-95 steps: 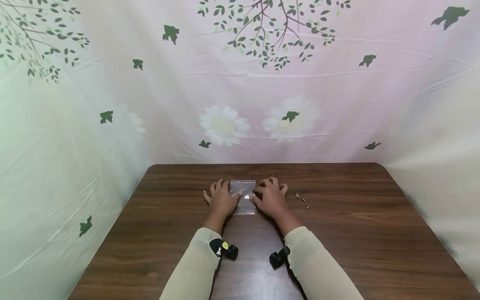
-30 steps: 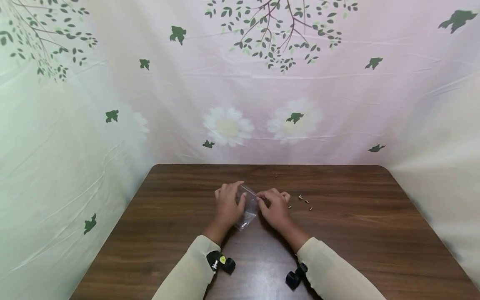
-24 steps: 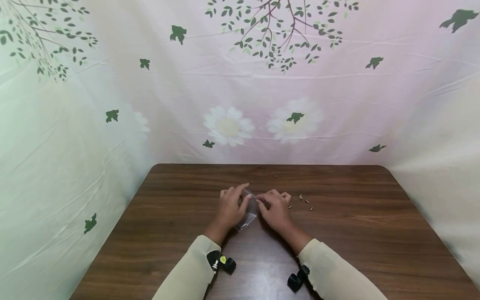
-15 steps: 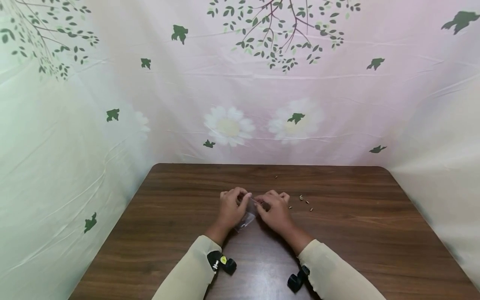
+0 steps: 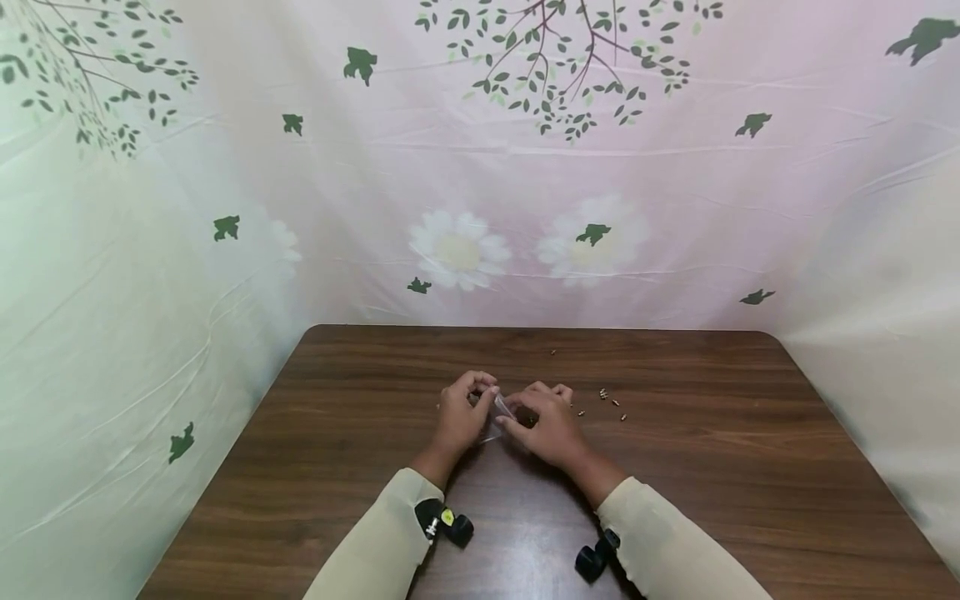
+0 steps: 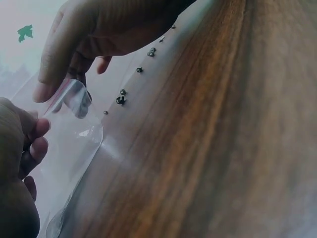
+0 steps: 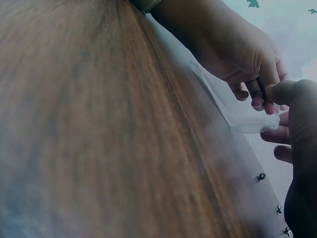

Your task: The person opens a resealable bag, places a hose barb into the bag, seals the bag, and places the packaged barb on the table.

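Note:
A small clear zip-lock bag (image 5: 501, 408) is raised between both hands over the table, its mouth edge turned up. My left hand (image 5: 459, 418) pinches one end of that edge between thumb and fingers. At the other end, my right hand (image 5: 551, 429) has its thumb and fingertips on the bag's edge. In the left wrist view the clear film of the bag (image 6: 74, 139) hangs below the right thumb, with a reddish line along the top. The right wrist view shows the bag (image 7: 247, 125) partly hidden behind the fingers.
Several tiny brass-coloured metal pieces (image 5: 603, 395) lie on the brown wooden table (image 5: 712, 467), right of the right hand. One more metal piece (image 5: 553, 352) lies near the back edge. A printed cloth (image 5: 337, 208) hangs behind and at both sides.
The bag lay flat under both hands at first. It has since been turned and lifted up at its edge. The left fingers have curled in to the edge, and the hands have come closer together.

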The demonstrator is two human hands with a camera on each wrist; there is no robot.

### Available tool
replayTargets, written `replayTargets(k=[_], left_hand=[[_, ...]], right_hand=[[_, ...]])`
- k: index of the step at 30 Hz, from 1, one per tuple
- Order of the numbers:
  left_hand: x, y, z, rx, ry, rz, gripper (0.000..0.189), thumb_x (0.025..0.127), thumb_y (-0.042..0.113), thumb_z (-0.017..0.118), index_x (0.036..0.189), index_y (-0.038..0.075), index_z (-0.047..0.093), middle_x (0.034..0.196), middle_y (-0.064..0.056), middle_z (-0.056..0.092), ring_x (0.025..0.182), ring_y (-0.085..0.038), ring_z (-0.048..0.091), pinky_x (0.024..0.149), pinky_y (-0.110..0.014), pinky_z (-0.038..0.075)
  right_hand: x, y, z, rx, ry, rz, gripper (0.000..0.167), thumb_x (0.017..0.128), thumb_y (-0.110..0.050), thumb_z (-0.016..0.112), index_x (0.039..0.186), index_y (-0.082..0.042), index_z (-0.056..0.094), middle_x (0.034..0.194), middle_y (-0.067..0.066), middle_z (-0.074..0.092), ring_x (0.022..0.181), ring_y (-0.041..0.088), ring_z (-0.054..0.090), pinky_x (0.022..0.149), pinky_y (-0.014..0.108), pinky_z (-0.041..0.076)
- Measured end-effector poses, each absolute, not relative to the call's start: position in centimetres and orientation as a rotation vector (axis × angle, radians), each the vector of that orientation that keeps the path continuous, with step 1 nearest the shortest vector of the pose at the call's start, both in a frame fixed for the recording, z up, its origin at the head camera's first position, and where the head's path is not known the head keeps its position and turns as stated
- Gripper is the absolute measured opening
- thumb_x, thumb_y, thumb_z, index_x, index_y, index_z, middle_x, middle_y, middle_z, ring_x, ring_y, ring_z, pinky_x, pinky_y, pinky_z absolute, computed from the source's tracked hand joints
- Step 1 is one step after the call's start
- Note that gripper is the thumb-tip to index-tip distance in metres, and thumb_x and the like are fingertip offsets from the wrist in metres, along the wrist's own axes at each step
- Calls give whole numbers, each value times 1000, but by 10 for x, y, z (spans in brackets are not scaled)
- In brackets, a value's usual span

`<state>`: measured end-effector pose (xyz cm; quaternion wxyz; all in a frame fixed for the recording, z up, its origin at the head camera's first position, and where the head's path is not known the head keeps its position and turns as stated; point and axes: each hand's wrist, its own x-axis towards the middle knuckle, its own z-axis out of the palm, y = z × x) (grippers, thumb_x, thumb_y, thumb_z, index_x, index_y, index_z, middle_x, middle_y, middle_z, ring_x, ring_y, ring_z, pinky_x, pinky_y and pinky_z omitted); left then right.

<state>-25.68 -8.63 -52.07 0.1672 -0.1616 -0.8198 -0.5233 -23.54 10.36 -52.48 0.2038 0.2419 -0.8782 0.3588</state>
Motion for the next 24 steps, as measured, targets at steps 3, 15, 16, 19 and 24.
replayTargets(k=[3,15,16,19,24], left_hand=[[-257,-85,-520,-435,-2312,-1607,10,101,9,78,109,6,74,93,-9,81,84,-19,72,75,-22,53],[-258,-81,-521,-439,-2217,-1866,10,98,2,79,106,2,74,92,-18,82,91,-11,70,80,-23,53],[-258,-81,-521,-448,-2220,-1870,10,98,3,79,106,2,73,92,-18,81,88,-11,69,79,-23,53],[-259,-82,-520,-482,-2234,-1889,13,98,4,79,107,1,70,91,-20,81,82,-10,67,77,-23,51],[-260,-84,-522,-537,-2242,-1921,21,97,5,79,110,1,63,91,-22,80,85,-9,66,78,-21,50]], right_hand=[[-236,104,-525,678,-2448,1019,19,92,-28,89,105,-16,84,88,-7,79,91,19,68,93,44,27],[-237,103,-526,662,-2372,1115,10,94,-15,85,103,-12,87,94,0,81,88,14,70,93,46,29],[-237,103,-526,653,-2375,1125,9,95,-14,84,103,-12,87,94,0,80,87,13,70,94,46,29],[-237,104,-526,638,-2389,1153,7,96,-12,82,101,-12,87,93,0,79,84,13,68,95,47,29],[-237,104,-527,615,-2414,1174,7,97,-10,81,98,-11,87,92,0,78,81,11,66,98,48,29]])
